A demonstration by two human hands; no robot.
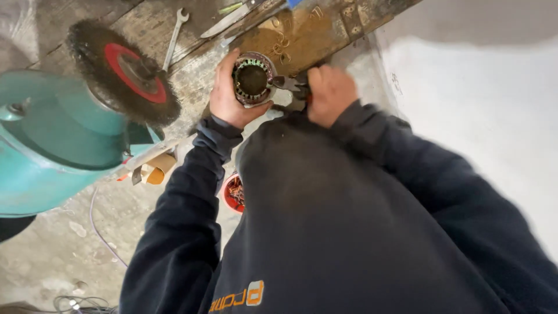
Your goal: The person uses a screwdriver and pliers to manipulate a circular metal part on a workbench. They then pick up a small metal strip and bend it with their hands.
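Steel-and-copper round motor stator at far edge of worn wooden worktop | left hand grip wrapped round its outer shell | right hand grip clenched on dark pliers biting the windings | likely heavy, rigid; wire ends sharp; hold by casing.

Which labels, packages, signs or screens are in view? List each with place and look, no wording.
Printed logo: low on the dark sweatshirt's front, orange and grey lettering.
Red disc label: centre of the wire brush wheel, round, red.
No packages, signs or screens show.
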